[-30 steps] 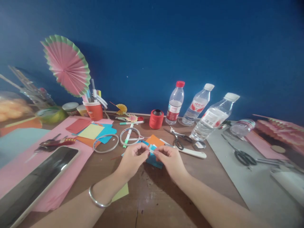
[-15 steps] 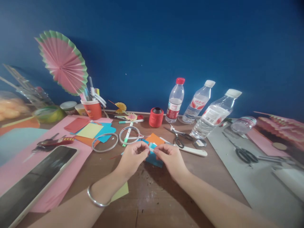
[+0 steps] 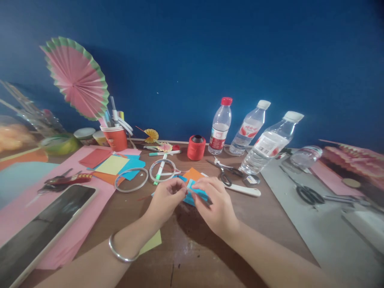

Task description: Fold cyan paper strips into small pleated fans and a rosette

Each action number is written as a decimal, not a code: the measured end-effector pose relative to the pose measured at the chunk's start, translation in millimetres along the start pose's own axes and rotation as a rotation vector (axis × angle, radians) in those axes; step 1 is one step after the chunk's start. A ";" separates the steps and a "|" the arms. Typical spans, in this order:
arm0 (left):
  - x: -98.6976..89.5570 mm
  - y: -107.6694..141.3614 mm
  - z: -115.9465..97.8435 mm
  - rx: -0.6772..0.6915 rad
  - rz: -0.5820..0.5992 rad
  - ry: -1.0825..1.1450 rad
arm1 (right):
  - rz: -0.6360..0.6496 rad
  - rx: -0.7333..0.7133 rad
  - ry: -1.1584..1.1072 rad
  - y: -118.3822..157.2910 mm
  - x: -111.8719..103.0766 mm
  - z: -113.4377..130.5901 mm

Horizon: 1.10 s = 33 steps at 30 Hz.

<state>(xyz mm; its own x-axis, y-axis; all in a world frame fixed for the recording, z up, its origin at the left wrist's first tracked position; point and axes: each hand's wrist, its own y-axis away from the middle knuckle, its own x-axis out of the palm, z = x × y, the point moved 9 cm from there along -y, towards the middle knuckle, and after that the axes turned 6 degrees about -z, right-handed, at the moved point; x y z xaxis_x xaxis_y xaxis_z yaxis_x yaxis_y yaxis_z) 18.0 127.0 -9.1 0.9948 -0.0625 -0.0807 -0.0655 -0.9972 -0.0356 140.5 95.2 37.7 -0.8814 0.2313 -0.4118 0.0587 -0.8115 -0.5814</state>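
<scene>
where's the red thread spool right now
In the head view, the red spool stands upright near the middle of the table, just left of the red-capped bottle, beyond both hands.

Wearer: one smooth, rounded, silver-coloured metal bangle point(image 3: 118, 253) on left wrist; polished surface, bright highlights, plain band as far as visible. Right wrist: no band or jewellery seen. Both forearms sleeveless where in view. Both hands ungloved; fingers ringless where visible.

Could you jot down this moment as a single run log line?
left hand: pinching small blue paper | right hand: fingers at same paper | behind: red thread spool | bracelet: left wrist
</scene>
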 end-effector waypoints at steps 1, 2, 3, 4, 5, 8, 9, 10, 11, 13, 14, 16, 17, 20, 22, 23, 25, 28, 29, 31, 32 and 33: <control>-0.2 0.1 0.3 -0.002 -0.002 -0.002 | 0.018 0.028 0.000 0.4 1.7 -2.0; -0.5 0.3 1.1 -0.009 -0.006 -0.002 | 0.036 0.086 -0.011 0.9 3.9 -7.2; -1.0 0.4 2.1 -0.017 -0.012 -0.002 | 0.054 0.164 -0.032 1.6 6.7 -14.2; -1.7 0.4 2.8 -0.022 -0.021 -0.002 | 0.073 0.249 -0.066 2.7 9.9 -21.8; -2.5 0.5 3.3 -0.024 -0.030 -0.001 | 0.092 0.334 -0.112 4.2 13.6 -28.9; -2.6 1.0 3.7 -0.026 -0.031 0.027 | 0.126 0.544 -0.294 8.9 23.8 -43.4; -2.0 1.4 3.5 -0.029 -0.024 0.048 | 0.123 0.596 -0.351 10.3 26.1 -46.3; -1.2 1.8 2.9 -0.030 -0.016 0.073 | 0.116 0.636 -0.398 11.5 27.7 -48.4; -0.3 2.3 1.9 -0.028 -0.008 0.094 | 0.106 0.663 -0.436 12.4 28.7 -49.8; 1.3 3.4 -1.2 -0.017 0.006 0.108 | 0.083 0.685 -0.493 13.6 29.6 -50.7; 2.2 3.8 -2.8 -0.013 0.012 0.095 | 0.075 0.682 -0.508 14.0 29.7 -50.2; 3.5 4.4 -5.6 -0.008 0.017 0.050 | 0.070 0.655 -0.504 14.1 29.3 -47.7; 3.8 4.4 -6.8 -0.004 0.016 0.027 | 0.076 0.631 -0.489 13.7 29.0 -45.4; 3.4 4.0 -10.2 0.011 0.003 -0.005 | 0.103 0.548 -0.402 11.5 26.4 -37.2; 3.5 3.7 -11.2 0.021 0.000 -0.010 | 0.111 0.513 -0.348 10.1 24.0 -34.2; 4.1 3.7 -11.3 0.024 0.004 -0.011 | 0.102 0.510 -0.334 9.5 22.4 -34.4; 4.9 4.1 -12.2 0.041 0.006 -0.016 | 0.067 0.527 -0.346 8.7 19.6 -37.0; 3.9 5.5 -15.2 0.080 -0.019 -0.029 | 0.025 0.600 -0.454 8.9 20.1 -43.6; 3.9 6.1 -16.0 0.088 -0.021 -0.037 | 0.021 0.628 -0.499 9.2 21.6 -45.3; 5.5 7.4 -16.8 0.093 -0.004 -0.061 | 0.017 0.680 -0.584 9.8 25.1 -47.4; 6.6 8.0 -17.1 0.093 0.010 -0.073 | 0.015 0.700 -0.619 10.2 26.5 -47.9; 7.5 8.5 -17.3 0.094 0.025 -0.083 | 0.012 0.715 -0.649 10.5 27.7 -48.2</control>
<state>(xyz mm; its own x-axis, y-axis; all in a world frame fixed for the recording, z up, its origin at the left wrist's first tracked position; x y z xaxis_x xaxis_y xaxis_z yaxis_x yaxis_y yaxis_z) 26.3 117.3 7.3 0.9832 -0.0797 -0.1644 -0.1010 -0.9870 -0.1252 139.3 118.9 -13.7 -0.9826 0.0536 0.1780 -0.0410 -0.9965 0.0734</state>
